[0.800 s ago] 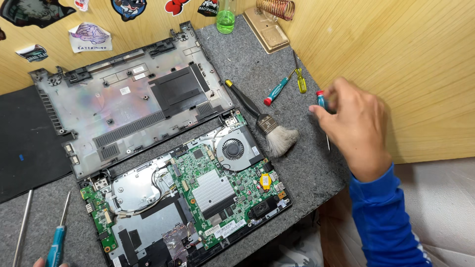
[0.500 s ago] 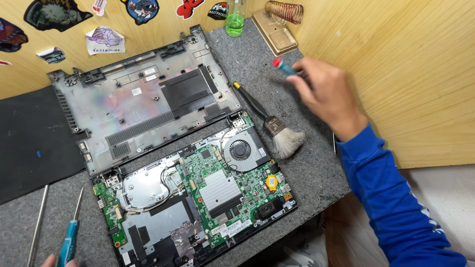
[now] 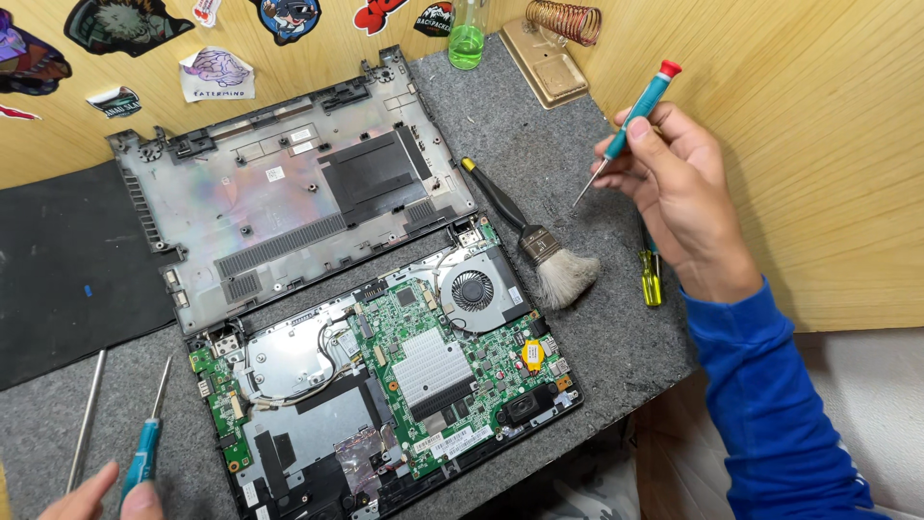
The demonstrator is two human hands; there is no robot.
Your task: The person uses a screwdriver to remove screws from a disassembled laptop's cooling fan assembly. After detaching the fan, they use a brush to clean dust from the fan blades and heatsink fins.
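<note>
Right hand [image 3: 679, 197] raised over the right edge of the grey felt mat [image 3: 616, 356], fingers pinched shut on a teal screwdriver [image 3: 630, 114]. Thin teal handle, red cap on top, slim bare-metal shaft, tip pointing down-left, clear of the mat. Blue sleeve [image 3: 770, 404] running off toward the bottom right corner.

Left hand [image 3: 106, 491] barely in view at the bottom left corner of the mat, fingertips closed on a second blue-handled screwdriver [image 3: 144, 453], shaft pointing up. Plain metal rod [image 3: 87, 419] lying just left of it.

Opened laptop base [image 3: 385, 385] near the front edge of the mat, tilted: green circuit board, round black fan at upper right, silver heat plate, small yellow coin-cell holder, black speaker at lower right. Removed bottom cover [image 3: 289, 193] lying inside-up just behind it, grey with black vent strips.

Black-handled brush [image 3: 534, 241] with pale bristles lying between laptop and right hand, bristles near the fan corner. Yellow-handled screwdriver [image 3: 652, 279] flat on the mat, partly under the right hand. Green bottle [image 3: 466, 40] and a brass coil stand [image 3: 549, 48] at the back edge. Black pad [image 3: 58, 260] at the left edge. Stickers [image 3: 217, 72] on the wooden wall behind.
</note>
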